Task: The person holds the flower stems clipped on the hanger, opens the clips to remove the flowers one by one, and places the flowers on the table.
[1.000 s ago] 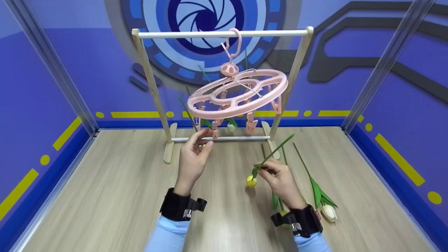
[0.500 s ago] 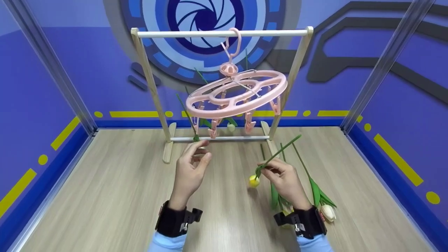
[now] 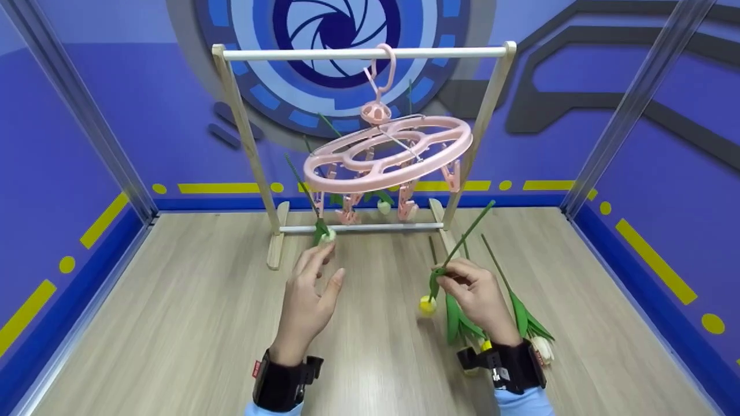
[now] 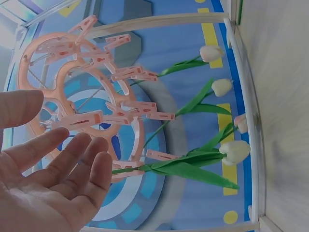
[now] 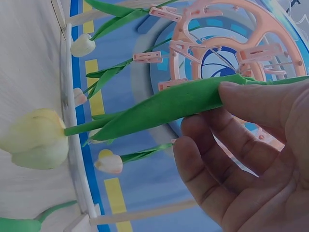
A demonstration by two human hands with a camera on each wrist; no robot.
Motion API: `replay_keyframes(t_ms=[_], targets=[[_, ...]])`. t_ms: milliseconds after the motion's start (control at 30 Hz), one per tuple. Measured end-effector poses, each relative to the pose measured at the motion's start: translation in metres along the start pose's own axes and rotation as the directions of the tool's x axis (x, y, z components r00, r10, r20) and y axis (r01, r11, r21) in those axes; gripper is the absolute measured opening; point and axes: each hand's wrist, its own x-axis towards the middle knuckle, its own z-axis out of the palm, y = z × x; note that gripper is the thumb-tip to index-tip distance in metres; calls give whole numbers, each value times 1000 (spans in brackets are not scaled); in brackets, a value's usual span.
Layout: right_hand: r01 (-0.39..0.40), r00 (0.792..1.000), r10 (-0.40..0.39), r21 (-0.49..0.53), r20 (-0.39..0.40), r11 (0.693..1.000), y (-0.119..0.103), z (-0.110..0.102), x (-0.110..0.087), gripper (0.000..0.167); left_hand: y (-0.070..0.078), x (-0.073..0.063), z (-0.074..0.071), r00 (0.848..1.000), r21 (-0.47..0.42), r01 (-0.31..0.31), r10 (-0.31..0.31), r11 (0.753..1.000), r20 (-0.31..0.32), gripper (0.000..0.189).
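Note:
My right hand (image 3: 477,292) pinches an artificial yellow tulip (image 3: 428,305) at its leaves and stem, bloom pointing down and stem slanting up. In the right wrist view the thumb lies on the tulip's green leaf (image 5: 159,108). My left hand (image 3: 303,303) holds nothing, its fingers loosely bent just below a white tulip (image 3: 328,236). That tulip hangs bloom down from a clothespin (image 4: 128,170) on a pink round clip hanger (image 3: 347,186). Several other tulips hang from it too, among them a pale one (image 4: 222,87). The hanger tilts, its left side lower.
A rack with a white top bar (image 3: 300,55) and wooden legs carries the hanger. On the table's right lie a white tulip (image 3: 542,349) and a yellow tulip (image 3: 485,345), partly hidden by my right wrist. Printed walls (image 3: 647,173) enclose the table.
My left hand has drawn down and toward me from the hanger's left clip, uncovering the hanging white tulip. My right hand has shifted slightly right with the yellow tulip, whose stem now stands steeper.

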Motion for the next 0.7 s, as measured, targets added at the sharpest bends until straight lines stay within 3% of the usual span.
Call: replay_keyframes(t_ms=[300,533,700], targets=[[6,1000,-6,6,25,1000,3,-1,-2,13,-4,-3,5,1000,87,3,-4,996,12,43],[-152,987,150,23,64,988,8,-3,-1,6,-9,-3,9,1000,108,-16,14,994,19,41],[-210,975,206,27,86,977,15,-2,0,4,-11,-3,10,1000,112,-5,2,994,30,41]])
